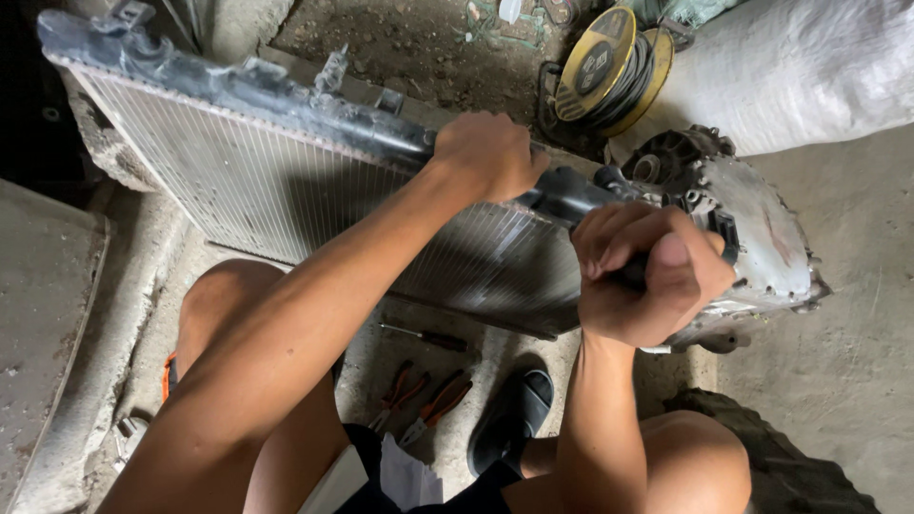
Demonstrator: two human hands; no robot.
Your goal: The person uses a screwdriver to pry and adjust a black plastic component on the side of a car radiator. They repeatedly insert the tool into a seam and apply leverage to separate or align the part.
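A car radiator (248,181) with silver fins and a black plastic top tank (219,81) stands tilted in front of my knees. My left hand (487,155) grips the top tank near its middle. My right hand (647,276) is closed in a fist around the tank's right end, where it meets a dirty grey metal engine part (762,228). What the right fist holds besides the tank is hidden.
On the concrete floor below the radiator lie a screwdriver (424,335) and two orange-handled pliers (424,400), beside my black sandal (514,419). A yellow cable reel (609,67) and a white sack (800,67) sit at the back right. A concrete slab (48,314) is at left.
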